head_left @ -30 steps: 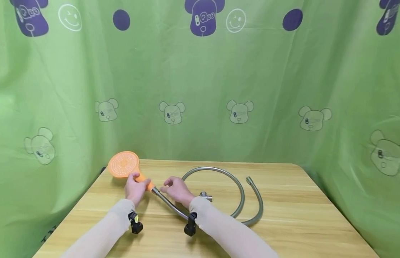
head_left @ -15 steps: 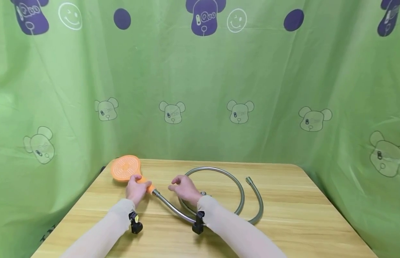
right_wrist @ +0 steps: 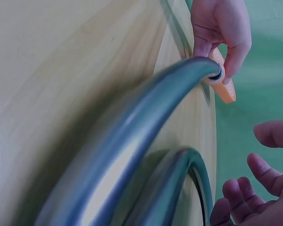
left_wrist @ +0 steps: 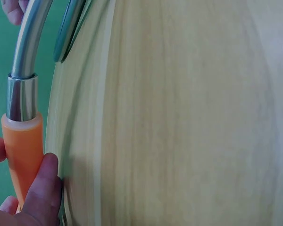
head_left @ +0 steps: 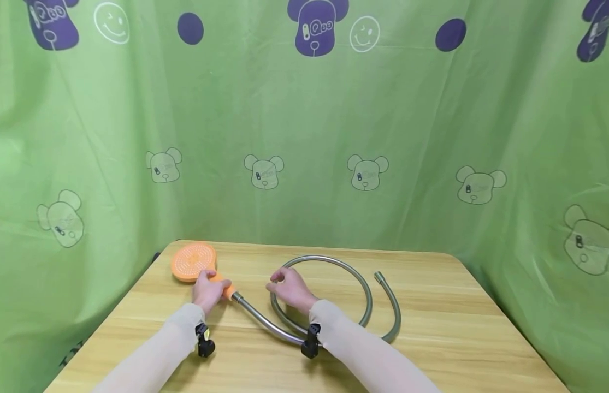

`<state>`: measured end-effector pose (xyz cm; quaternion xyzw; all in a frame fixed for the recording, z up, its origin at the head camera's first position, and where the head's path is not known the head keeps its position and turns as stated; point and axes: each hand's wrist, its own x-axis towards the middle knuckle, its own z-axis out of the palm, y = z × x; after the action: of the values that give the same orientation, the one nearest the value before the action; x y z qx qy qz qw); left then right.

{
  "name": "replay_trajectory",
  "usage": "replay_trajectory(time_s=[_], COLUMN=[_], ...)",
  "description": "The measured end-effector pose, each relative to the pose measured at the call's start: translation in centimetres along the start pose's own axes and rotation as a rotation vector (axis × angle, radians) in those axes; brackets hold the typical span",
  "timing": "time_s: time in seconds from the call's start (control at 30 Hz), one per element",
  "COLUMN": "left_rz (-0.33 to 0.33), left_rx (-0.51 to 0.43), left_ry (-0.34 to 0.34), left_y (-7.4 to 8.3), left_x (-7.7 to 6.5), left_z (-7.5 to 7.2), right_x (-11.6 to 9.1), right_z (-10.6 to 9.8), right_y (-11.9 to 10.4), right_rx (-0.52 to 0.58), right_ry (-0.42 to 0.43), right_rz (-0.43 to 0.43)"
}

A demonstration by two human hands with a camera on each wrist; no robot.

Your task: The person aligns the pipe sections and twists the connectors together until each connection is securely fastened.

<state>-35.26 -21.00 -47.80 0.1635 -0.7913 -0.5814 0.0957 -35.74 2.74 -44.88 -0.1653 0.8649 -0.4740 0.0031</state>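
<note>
Shower head [head_left: 191,263] is at the far left corner of the table [head_left: 456,327], its orange face turned upward, and it sits a little lower than one second ago; whether it touches the wood, I cannot tell. Left hand [head_left: 207,289] grips the handle [left_wrist: 24,150], with fingers and thumb on opposite sides of it.

What has changed most is the right hand [head_left: 291,289]: it was close to the joint, and now it is apart from it, near the loop of the hose [head_left: 314,258]. Its fingers are loosely bent and somewhat spread, with a gap to the thumb, and they pinch nothing.

At the joint, the metal collar [left_wrist: 22,99] of the hose meets the handle end without visible gap. So I judge that the work at this joint is perhaps finished, while the other hose end [head_left: 379,278] lies unconnected.
</note>
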Motion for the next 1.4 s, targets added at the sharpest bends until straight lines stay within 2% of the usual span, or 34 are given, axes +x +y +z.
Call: replay_trajectory(time_s=[0.27,0.63,0.97,1.27,1.4], left_rz=[0.007,0.014,-0.007,-0.027,-0.02], left_rx=[-0.004,0.08,0.113,0.081,0.102], left_ry=[-0.032,-0.019,-0.031,-0.056,-0.056], left_y=[0.0,0.4,0.6,0.8,1.1], left_x=[-0.2,-0.2,-0.4,-0.6,-0.7], left_z=[-0.1,0.3,0.4,0.4,0.4], right_x=[-0.2,-0.5,-1.3,-1.9,-2.2], right_z=[-0.6,-2.2,-3.9,-5.1,-5.6], right_y=[0.8,1.9,2.8,3.2,3.4], right_rx=[0.003,-0.033,-0.034,-0.052,-0.06], right_ry=[0.012,0.046,0.048,0.055,0.051], right_rz=[0.018,0.003,0.041,0.054,0.047])
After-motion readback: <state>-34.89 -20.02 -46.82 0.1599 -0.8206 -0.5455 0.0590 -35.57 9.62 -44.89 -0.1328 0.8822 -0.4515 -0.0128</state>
